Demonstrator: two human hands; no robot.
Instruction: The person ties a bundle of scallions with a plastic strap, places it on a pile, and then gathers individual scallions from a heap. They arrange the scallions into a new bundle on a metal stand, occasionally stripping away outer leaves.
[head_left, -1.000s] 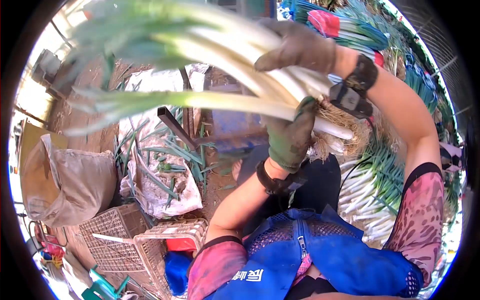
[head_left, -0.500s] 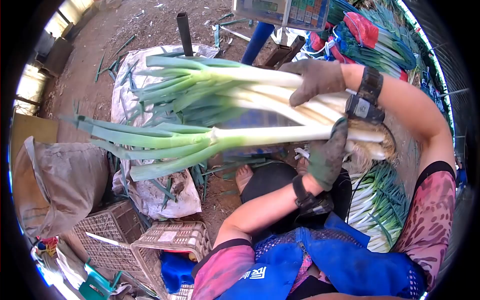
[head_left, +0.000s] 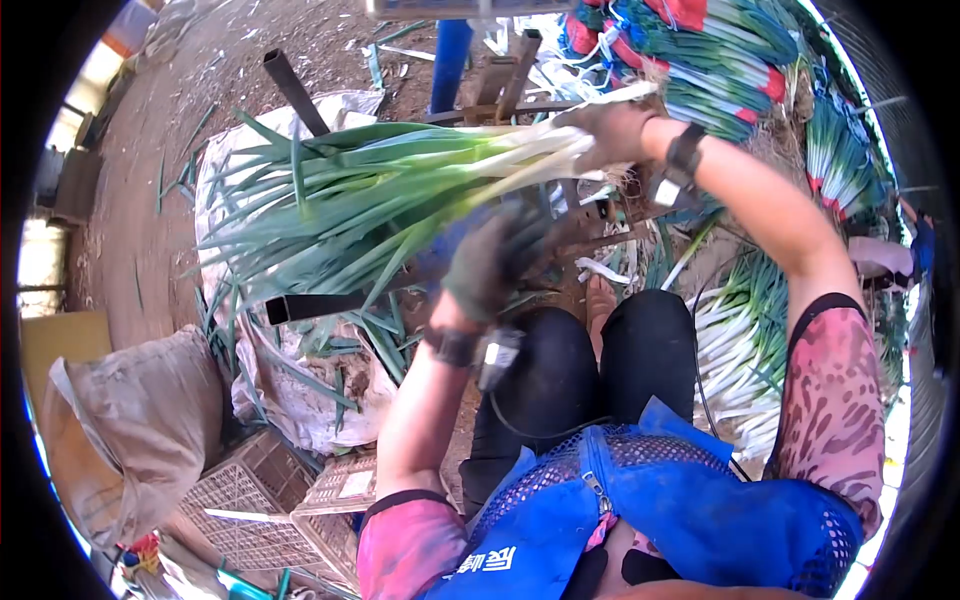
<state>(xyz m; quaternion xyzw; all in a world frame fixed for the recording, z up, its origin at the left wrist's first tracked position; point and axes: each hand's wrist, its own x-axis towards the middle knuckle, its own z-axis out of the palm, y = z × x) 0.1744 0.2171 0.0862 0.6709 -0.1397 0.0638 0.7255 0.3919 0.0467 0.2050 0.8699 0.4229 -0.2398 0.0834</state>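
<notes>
A thick bunch of long green onions (head_left: 340,200) lies across the middle, leaves to the left and white ends to the right. Around the white ends is my right hand (head_left: 612,135), in a dirty work glove, closed on the stalks. My left hand (head_left: 485,262), in a dark green glove, is just below the bunch near its middle. Its fingers are smeared by motion, so I cannot see whether they touch the stalks. Under the bunch, a metal frame (head_left: 320,305) partly shows; the onions hide much of it.
More loose green onions (head_left: 740,345) lie to my right. Bundles with red wraps (head_left: 700,75) are heaped at the back right. A scale (head_left: 470,8) stands on a blue post. Left are a white sheet (head_left: 370,410) with leaf scraps, a beige sack (head_left: 140,420) and plastic crates (head_left: 250,500).
The onions and my right hand have shifted left and up in view. My left hand has come off the white ends, moving left. The camera view has shifted too.
</notes>
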